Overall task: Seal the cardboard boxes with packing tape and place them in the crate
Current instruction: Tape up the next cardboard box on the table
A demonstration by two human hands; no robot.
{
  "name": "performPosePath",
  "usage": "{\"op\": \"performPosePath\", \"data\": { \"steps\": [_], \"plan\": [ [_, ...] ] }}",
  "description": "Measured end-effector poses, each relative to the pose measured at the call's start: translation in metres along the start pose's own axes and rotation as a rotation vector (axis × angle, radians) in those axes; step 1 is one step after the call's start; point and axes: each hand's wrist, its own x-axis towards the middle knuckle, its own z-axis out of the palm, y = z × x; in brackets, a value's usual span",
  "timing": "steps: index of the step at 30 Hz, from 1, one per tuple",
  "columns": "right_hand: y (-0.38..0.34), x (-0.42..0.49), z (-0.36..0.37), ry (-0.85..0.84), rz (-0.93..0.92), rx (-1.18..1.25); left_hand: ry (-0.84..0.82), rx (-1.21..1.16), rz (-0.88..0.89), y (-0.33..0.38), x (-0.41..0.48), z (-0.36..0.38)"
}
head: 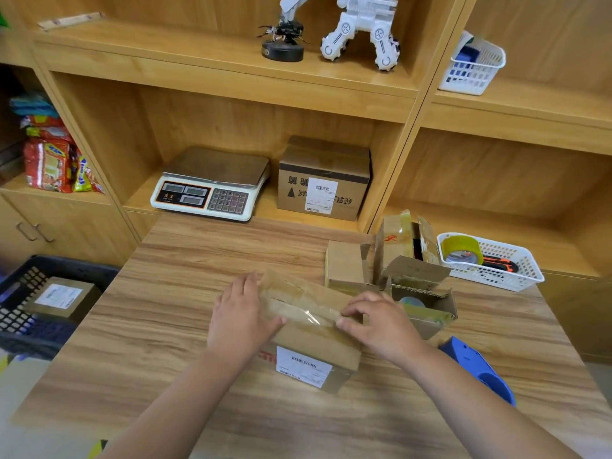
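Note:
A closed cardboard box (314,346) with a white label on its near side lies on the wooden table (165,326). A strip of clear tape (304,313) runs along its top seam. My left hand (240,313) lies flat against the box's left end, fingers straight. My right hand (377,319) rests on the box's right end, with its fingers curved over the tape. A blue tape dispenser (480,369) sits on the table just right of my right forearm. The dark crate (36,309) stands at the left with one labelled box (61,298) inside.
Open cardboard boxes (397,270) crowd the table behind my right hand. A white basket (496,263) with a tape roll (462,250) stands at the right. A scale (212,185) and a sealed box (323,180) sit on the shelf beyond the table.

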Motion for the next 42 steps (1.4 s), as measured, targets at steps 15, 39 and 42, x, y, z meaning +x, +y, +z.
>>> {"op": "performPosePath", "data": {
  "steps": [15,39,42],
  "plan": [
    [-0.048,0.032,0.042,-0.017,-0.049,-0.337,-0.325,0.048,0.443,-0.036,0.047,0.009],
    [-0.05,0.038,0.049,-0.081,-0.043,-0.372,-0.224,-0.064,0.38,-0.032,0.073,0.024],
    [-0.049,0.036,0.051,-0.026,-0.047,-0.337,-0.219,-0.073,0.33,-0.019,0.086,0.027]
  ]
}}
